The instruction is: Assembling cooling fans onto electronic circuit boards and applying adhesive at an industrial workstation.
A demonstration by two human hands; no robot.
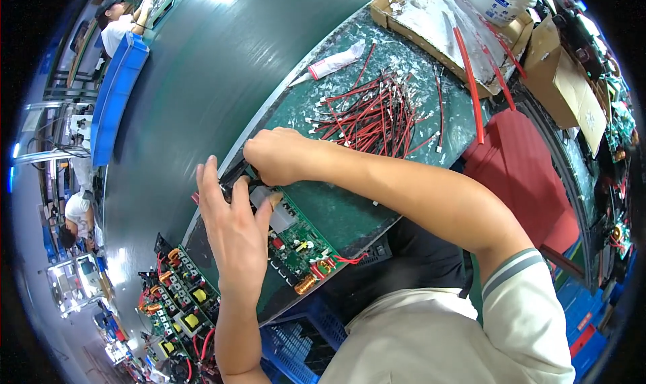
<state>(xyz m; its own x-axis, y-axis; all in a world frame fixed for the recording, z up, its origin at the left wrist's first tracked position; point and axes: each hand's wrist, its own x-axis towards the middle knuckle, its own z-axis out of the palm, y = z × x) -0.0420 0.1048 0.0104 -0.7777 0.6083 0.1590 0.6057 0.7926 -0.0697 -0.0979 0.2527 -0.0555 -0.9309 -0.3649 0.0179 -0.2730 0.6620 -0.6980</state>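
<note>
A green circuit board (303,239) lies at the table's near left edge, with a grey block, a copper coil and red wires on it. My left hand (235,232) is over the board's far left part, fingers stretched apart, its thumb by the grey block (282,217). Just beyond, my right hand (279,156) is closed in a fist at the board's far end. A dark part (233,175) shows between the two hands. What the right fingers grip is hidden.
Red and black wire leads (383,115) lie piled beyond my right forearm, near a white tube (336,62). A cardboard tray (417,27) smeared with white paste stands far right, by a red stool (521,175). Several circuit boards (185,303) are at left; a blue crate (303,343) sits below.
</note>
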